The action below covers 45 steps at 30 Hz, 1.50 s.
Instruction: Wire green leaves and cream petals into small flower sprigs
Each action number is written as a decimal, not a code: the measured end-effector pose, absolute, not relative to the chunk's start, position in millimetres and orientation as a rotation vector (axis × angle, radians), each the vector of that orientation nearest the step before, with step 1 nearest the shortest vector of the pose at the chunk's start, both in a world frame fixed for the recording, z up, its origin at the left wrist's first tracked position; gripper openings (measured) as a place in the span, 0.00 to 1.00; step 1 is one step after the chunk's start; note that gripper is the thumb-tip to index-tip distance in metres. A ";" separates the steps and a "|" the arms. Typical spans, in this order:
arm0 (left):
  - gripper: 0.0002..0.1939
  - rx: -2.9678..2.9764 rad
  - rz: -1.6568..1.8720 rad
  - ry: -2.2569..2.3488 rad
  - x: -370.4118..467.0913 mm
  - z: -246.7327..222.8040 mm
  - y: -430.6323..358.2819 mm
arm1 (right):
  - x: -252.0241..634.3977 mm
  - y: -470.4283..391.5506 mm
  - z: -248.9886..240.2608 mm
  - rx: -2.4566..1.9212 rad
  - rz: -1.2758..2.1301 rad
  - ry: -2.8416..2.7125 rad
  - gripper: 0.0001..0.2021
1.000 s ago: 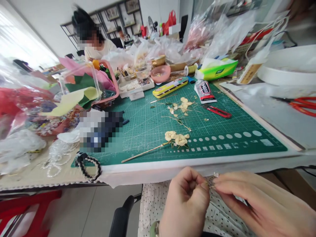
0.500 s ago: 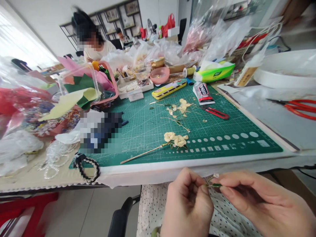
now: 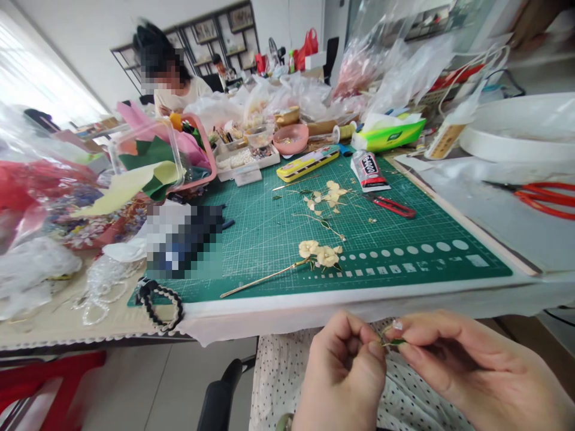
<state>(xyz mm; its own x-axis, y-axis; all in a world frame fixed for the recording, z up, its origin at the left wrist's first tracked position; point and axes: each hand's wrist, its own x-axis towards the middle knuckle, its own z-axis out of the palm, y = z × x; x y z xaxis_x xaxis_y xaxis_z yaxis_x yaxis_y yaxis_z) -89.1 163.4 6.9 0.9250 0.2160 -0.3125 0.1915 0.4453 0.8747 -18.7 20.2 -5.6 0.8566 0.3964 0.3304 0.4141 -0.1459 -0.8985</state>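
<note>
My left hand (image 3: 341,371) is closed in a pinch on a thin gold-coloured wire, over my lap in front of the table edge. My right hand (image 3: 476,365) faces it, thumb and forefinger pinching a small green leaf (image 3: 395,342) on that wire. A small clear bead (image 3: 397,324) shows at the right fingertips. Beyond my hands, a gold hairpin (image 3: 260,279) with cream flowers (image 3: 326,255) lies on the green cutting mat (image 3: 251,239). Farther back on the mat lie loose cream petals (image 3: 333,194) and a wire sprig (image 3: 324,223) with a leaf.
Red-handled thread snips (image 3: 392,205), a glue tube (image 3: 369,170) and a yellow case (image 3: 308,163) lie on the mat. Orange-handled scissors (image 3: 545,196) are at right. A beaded hair tie (image 3: 164,306) lies at the left front. Another person (image 3: 182,90) sits across the table.
My hands have shifted slightly right and down, still close together. The clear bead shows more plainly at my right fingertips. Things on the mat lie as before.
</note>
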 end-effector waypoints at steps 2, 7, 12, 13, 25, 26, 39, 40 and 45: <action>0.26 1.032 0.007 0.412 -91.8 -0.7 161.5 | -22.2 23.3 -7.6 -1.790 -0.060 -0.525 0.11; 0.27 0.994 -0.006 0.407 -91.1 -0.9 161.0 | -27.4 32.4 -11.4 -1.782 -0.158 -0.406 0.17; 0.30 1.009 -0.025 0.410 -85.9 9.0 160.9 | -25.5 29.5 -11.7 -1.750 -0.143 -0.413 0.14; 0.31 1.008 -0.012 0.411 -85.6 9.1 160.7 | -25.5 28.0 -11.9 -1.733 -0.129 -0.442 0.12; 0.29 1.040 0.298 0.429 -85.9 -13.8 137.0 | -46.4 32.5 -18.7 -1.634 -0.220 -0.435 0.05; 0.29 1.034 0.299 0.428 -85.4 -15.0 135.5 | -44.6 32.0 -18.4 -1.644 -0.213 -0.447 0.05; 0.30 1.042 0.169 0.410 -87.6 -1.4 146.1 | -39.3 28.6 -19.1 -1.640 -0.236 -0.546 0.12; 0.30 1.052 0.161 0.409 -88.1 -1.0 146.6 | -40.9 29.6 -20.3 -1.629 -0.246 -0.533 0.12; 0.30 1.087 0.228 0.402 -87.8 -13.5 143.8 | -39.9 32.7 -21.0 -1.589 -0.257 -0.455 0.09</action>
